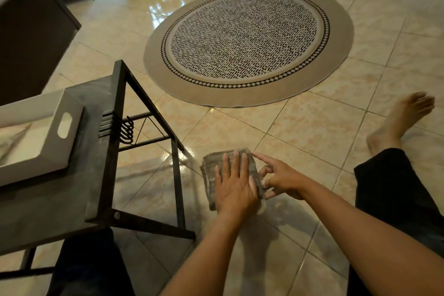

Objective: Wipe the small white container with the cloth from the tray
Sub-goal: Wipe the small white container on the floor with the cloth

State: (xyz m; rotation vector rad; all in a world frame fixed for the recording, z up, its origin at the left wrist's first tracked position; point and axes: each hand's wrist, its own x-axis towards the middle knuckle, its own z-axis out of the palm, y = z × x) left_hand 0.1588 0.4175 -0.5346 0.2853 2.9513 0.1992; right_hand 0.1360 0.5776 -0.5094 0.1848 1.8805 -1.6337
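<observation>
While the left hand (234, 182) lies flat, fingers spread, on top of the folded grey cloth (216, 166), the right hand (280, 179) comes in from the right with index finger extended toward the cloth's far right corner and the other fingers curled at its right edge. Left hand: pressing the cloth, palm down, not clenched. Right hand: seems to pinch or steady something at the cloth's edge; exactly what, cannot tell.

Cloth's long axis runs near to far, held in the air over the tiled floor (300, 132), well right of the white tray (64, 125) on the dark side table (101, 163).

Small white container: not clearly visible. A pale sliver shows below the left palm, near the right fingers; probably the container, wrapped under the cloth between both hands. If so, it lies directly beneath the left hand, and the right hand holds it for the wipe.

Hidden or cut off: tray's left part runs out of frame, contents blurred. Cloth's near edge covered by the left hand.
</observation>
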